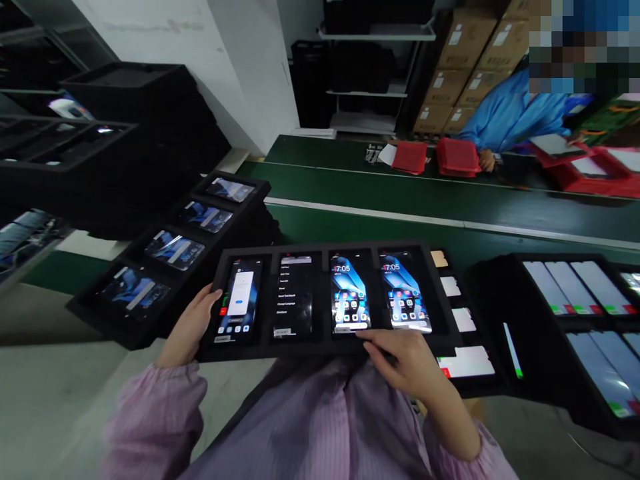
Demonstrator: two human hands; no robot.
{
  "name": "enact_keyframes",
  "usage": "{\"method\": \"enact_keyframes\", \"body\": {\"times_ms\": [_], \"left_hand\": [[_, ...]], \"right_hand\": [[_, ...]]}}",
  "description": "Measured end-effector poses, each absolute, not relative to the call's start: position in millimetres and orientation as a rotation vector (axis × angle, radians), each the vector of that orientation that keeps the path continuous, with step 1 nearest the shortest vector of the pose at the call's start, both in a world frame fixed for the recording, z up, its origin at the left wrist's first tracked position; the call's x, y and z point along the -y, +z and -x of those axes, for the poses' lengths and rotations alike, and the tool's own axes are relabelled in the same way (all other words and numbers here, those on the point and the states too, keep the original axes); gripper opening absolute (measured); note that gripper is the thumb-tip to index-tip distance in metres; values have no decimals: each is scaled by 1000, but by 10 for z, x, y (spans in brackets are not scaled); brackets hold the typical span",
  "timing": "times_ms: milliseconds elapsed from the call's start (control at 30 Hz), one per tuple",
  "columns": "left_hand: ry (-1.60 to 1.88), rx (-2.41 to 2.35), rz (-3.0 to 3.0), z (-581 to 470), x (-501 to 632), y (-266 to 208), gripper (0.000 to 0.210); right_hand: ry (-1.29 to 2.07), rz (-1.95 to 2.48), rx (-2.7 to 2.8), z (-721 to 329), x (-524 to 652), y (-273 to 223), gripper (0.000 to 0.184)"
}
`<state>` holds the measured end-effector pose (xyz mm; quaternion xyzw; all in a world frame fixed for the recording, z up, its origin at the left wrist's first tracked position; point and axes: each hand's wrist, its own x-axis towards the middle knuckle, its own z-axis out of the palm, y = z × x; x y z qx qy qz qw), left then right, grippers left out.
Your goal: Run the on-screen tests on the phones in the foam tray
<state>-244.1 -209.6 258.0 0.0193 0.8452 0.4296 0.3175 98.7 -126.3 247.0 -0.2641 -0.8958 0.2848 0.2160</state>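
Note:
My left hand (189,328) grips the left end of a black foam tray (320,348), thumb on its rim. Several lit smartphones lie in a row in the tray. The leftmost phone (237,300) shows a white pop-up, and the phone beside it (293,297) a dark text menu. Home screens with app icons and 17:05 glow on the third phone (349,293) and the rightmost phone (406,290). My right hand (407,360) holds nothing; its outstretched index finger is at the lower edge of the third phone, and whether it presses the glass I cannot tell.
Left stands a stack of black trays (173,293) with phones. To the right are a tray of white-screened phones (467,363) and another phone stack (545,323). Across the green bench (320,180), a person in blue sleeves (515,117) touches red pouches (457,157).

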Motion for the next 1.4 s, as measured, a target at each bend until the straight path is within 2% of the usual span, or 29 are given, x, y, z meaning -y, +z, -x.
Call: {"method": "enact_keyframes", "body": {"times_ms": [200,633,967,1200,1400], "left_hand": [[1092,-2269,-108,2459,2091,2521,42],[1078,-2306,-120,2471,2060,2489,39],[1051,-2357,-118,2498,2086,2428,44],[1045,-2397,-136,2435,2056,2503,45],[1043,-2400,-128,2425,2029,2530,44]], "right_hand": [[820,679,2519,-1006,1238,2435,32],[803,658,2556,-1032,1197,2441,28],[667,1013,2503,-906,1187,2407,30],[655,944,2549,-734,1176,2419,35],[554,1023,2585,-561,1187,2372,31]]}}
